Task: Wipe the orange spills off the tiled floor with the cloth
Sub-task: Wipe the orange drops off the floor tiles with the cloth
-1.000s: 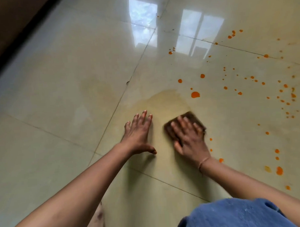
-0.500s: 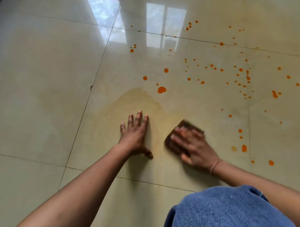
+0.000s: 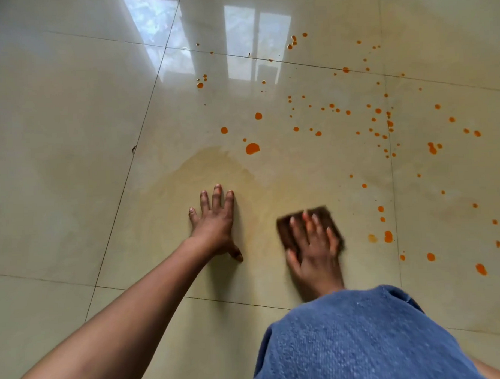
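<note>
My right hand (image 3: 313,243) presses flat on a dark brown folded cloth (image 3: 323,215) on the glossy beige tiled floor (image 3: 72,167); both are motion-blurred. My left hand (image 3: 214,224) lies flat on the floor to the cloth's left, fingers spread, holding nothing. Around both hands spreads a yellowish smeared patch (image 3: 208,168). Orange drops are scattered ahead and to the right; the largest drop (image 3: 252,148) lies just beyond the smear, and a group of drops (image 3: 388,236) sits right of the cloth.
My knee in blue denim (image 3: 361,338) fills the lower right and hides the right forearm. Bright window reflections (image 3: 249,39) shine on the far tiles. Dark grout lines cross the floor, with a small chip (image 3: 133,149) on one at left.
My right hand has slid the cloth rightward and toward me, turning my wrist under the knee. The view has shifted right, showing more drops. My left hand stays planted.
</note>
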`<state>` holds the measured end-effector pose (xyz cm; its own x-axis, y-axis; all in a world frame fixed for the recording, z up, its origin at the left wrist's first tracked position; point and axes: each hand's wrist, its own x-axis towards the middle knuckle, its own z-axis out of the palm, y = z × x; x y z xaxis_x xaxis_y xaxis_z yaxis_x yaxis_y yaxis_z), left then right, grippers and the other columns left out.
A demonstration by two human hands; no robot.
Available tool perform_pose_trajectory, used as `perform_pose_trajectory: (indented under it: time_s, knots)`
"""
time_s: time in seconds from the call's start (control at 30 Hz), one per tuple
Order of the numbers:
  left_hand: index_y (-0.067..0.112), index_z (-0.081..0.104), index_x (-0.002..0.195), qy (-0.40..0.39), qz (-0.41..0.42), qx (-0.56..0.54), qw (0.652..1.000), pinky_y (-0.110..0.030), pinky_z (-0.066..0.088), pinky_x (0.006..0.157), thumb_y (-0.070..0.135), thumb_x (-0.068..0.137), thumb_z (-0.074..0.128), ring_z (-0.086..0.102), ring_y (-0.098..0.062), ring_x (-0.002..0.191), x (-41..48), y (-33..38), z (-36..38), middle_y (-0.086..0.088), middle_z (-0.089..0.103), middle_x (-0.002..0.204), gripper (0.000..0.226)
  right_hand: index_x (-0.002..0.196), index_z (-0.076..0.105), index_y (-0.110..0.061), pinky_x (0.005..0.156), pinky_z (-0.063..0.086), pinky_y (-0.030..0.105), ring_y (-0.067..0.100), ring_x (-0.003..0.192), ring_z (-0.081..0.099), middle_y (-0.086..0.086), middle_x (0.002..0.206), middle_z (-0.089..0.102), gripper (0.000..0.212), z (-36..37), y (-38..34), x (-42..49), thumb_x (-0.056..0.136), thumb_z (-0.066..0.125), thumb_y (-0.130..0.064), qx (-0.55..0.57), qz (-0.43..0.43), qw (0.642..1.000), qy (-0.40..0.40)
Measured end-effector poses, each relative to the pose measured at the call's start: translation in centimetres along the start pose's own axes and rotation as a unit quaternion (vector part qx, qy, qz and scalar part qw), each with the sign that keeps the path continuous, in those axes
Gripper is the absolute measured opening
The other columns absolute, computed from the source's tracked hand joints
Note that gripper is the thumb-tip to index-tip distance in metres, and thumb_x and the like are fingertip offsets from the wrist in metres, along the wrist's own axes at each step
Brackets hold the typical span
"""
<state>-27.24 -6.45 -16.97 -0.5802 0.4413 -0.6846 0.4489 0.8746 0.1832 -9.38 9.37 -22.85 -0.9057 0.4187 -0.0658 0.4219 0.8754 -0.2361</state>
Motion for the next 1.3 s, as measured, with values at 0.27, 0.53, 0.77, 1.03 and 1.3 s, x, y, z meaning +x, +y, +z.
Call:
perform_pose_trajectory:
  time_s: [0.27, 0.53, 0.77, 1.03, 1.3]
  knots:
    - [0.019, -0.013, 0.153, 0.002, 0.128, 0.144, 0.981, -0.062, 0.005, 0.114, 0.034, 0.062, 0.088, -0.021, -0.039, 0.144, 0.2, 3.1, -0.5, -0.010, -0.031, 0.155, 0.138, 0.149, 0.030, -0.024, 0.112, 0.012, 0.046, 0.026, 0.143, 0.023, 0.011, 0.156, 0.028, 0.069, -0.7, 3.4, 3.0, 0.085, 0.037, -0.047, -0.023, 0.083, 0.996, 0.004]
    - [0.022, -0.012, 0.153, -0.031, 0.199, 0.103, 0.974, -0.065, 0.004, 0.113, 0.038, 0.059, 0.089, -0.022, -0.038, 0.144, 1.9, 11.7, 0.4, -0.006, -0.029, 0.157, 0.139, 0.149, 0.032, -0.022, 0.114, 0.010, 0.044, 0.026, 0.144, 0.023, 0.012, 0.155, 0.028, 0.073, -2.8, 8.5, 1.5, 0.082, 0.031, -0.051, -0.012, 0.164, 0.986, -0.004]
    - [0.022, -0.018, 0.151, -0.036, 0.168, 0.100, 0.980, -0.068, -0.004, 0.111, 0.043, 0.060, 0.087, -0.030, -0.040, 0.139, 2.3, 12.6, 1.6, -0.009, -0.036, 0.153, 0.141, 0.149, 0.029, -0.023, 0.112, 0.011, 0.042, 0.025, 0.143, 0.021, 0.012, 0.155, 0.029, 0.070, -2.5, 8.4, -4.7, 0.084, 0.037, -0.047, -0.002, 0.160, 0.987, 0.002]
    - [0.021, -0.019, 0.151, -0.043, 0.164, 0.102, 0.980, -0.065, -0.007, 0.109, 0.044, 0.059, 0.088, -0.032, -0.040, 0.139, 2.4, 12.7, 1.7, -0.008, -0.038, 0.152, 0.143, 0.152, 0.019, -0.025, 0.116, 0.004, 0.045, 0.025, 0.147, 0.009, 0.009, 0.160, 0.015, 0.071, -3.1, 10.3, 5.9, 0.087, 0.030, -0.051, -0.020, 0.197, 0.980, 0.013]
    - [0.021, -0.020, 0.150, -0.054, 0.157, 0.099, 0.981, -0.067, -0.006, 0.111, 0.042, 0.060, 0.088, -0.033, -0.040, 0.138, 2.5, 13.1, 1.7, -0.009, -0.040, 0.151, 0.143, 0.152, 0.019, -0.028, 0.117, 0.001, 0.044, 0.022, 0.148, 0.006, 0.007, 0.160, 0.014, 0.073, -4.1, 11.4, 8.1, 0.084, 0.029, -0.053, -0.016, 0.171, 0.985, -0.012]
